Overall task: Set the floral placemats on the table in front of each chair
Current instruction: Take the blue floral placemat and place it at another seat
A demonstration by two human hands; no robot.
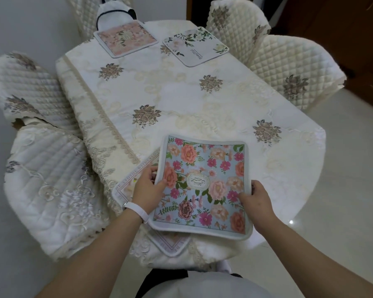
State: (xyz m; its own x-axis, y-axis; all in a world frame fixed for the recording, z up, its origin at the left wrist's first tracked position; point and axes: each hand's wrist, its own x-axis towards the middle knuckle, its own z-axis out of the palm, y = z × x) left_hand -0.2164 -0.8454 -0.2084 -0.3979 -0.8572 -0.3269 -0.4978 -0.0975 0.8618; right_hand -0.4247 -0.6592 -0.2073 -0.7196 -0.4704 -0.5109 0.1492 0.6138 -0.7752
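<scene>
The blue floral placemat [202, 188] sits at six o'clock on the worktop [181, 100], its far edge curling up, so it looks thin, light and floppy (best held at both side edges). The left hand [148, 189] and right hand [253, 197] each pinch a side edge. Another placemat [127, 188] beneath is mostly hidden; its print is unreadable. Two more lie at twelve o'clock.

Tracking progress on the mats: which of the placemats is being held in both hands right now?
The blue placemat with pink and peach flowers, gripped by left hand and right hand. The pink placemat and white placemat lie untouched at the far end.
</scene>
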